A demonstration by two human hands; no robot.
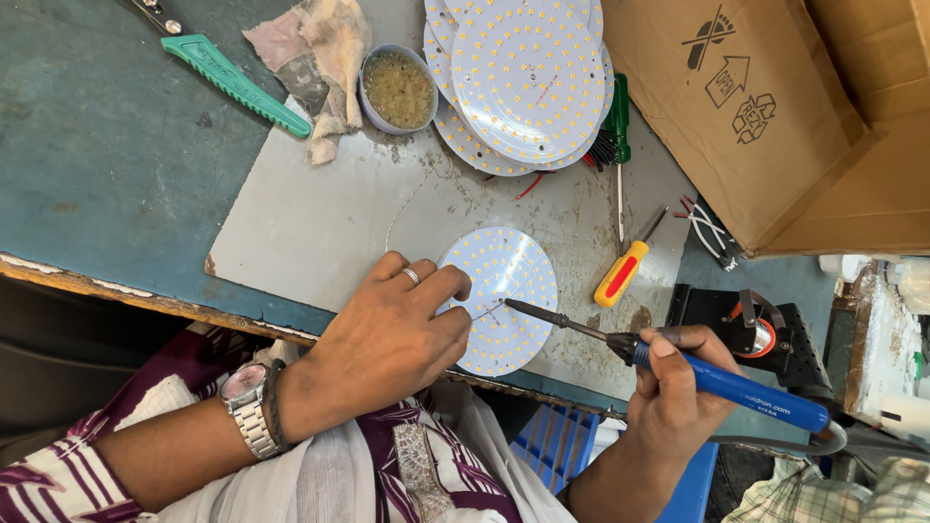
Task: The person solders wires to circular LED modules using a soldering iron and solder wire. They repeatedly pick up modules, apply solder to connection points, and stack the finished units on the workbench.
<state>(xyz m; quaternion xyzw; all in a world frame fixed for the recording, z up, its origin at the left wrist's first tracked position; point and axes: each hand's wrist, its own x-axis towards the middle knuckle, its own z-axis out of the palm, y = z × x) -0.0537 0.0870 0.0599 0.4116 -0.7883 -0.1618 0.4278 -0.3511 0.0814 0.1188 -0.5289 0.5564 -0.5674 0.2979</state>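
I watch from the head camera as my left hand (pixel 392 339) rests fingers-down on the near edge of a round white LED board (pixel 504 295), the fingertips pinched narrow on something thin at the board's centre, probably a wire lead, though it is too fine to tell for certain. The board lies flat on a grey metal sheet (pixel 320 218) at the front edge of the bench, close enough that both wrists can brace against the body. My right hand (pixel 678 378) is wrapped around the blue handle of a soldering iron (pixel 678 363), held like a pen, so its dark tip slants in from the right and meets the board right beside the left fingertips. Farther back sits a stack of identical LED boards (pixel 523 77), well apart from the work, with a small tin of flux (pixel 397 89) and a rag (pixel 320 58) just beside it. A yellow-handled screwdriver (pixel 622 271) lies to the right of the board, near a cardboard box (pixel 775 107), and green-handled pliers (pixel 228 77) rest on the far left.
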